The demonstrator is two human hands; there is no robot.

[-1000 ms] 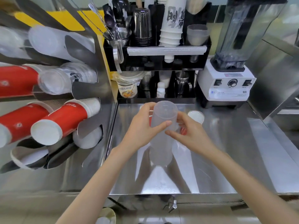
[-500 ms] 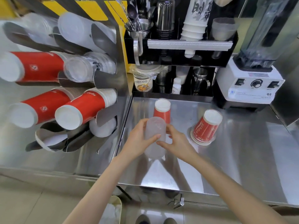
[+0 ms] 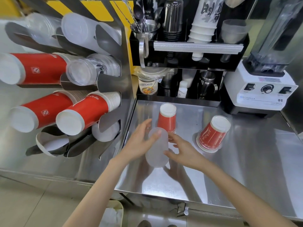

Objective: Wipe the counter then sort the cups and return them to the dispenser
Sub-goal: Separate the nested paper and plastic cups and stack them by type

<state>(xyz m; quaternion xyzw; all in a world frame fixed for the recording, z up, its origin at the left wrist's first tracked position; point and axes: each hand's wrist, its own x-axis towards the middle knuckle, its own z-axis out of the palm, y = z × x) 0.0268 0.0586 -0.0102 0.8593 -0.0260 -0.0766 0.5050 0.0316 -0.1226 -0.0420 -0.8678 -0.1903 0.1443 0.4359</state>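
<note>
Both hands, left and right, grip a frosted cup above the counter. Two red cups stand inverted behind. Sorting appears under way; next, carry it left into a matching dispenser tube.

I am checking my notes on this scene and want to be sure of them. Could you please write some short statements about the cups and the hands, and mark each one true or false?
1. Both hands, the left hand and the right hand, are on the frosted plastic cup. True.
2. Two red paper cups stand upside down on the counter: one behind the hands, one to the right. True.
3. The blender stands at the counter's left end. False: it is at the back right.
4. The wall dispenser holds only red cups. False: it holds clear and frosted cups too.
</note>
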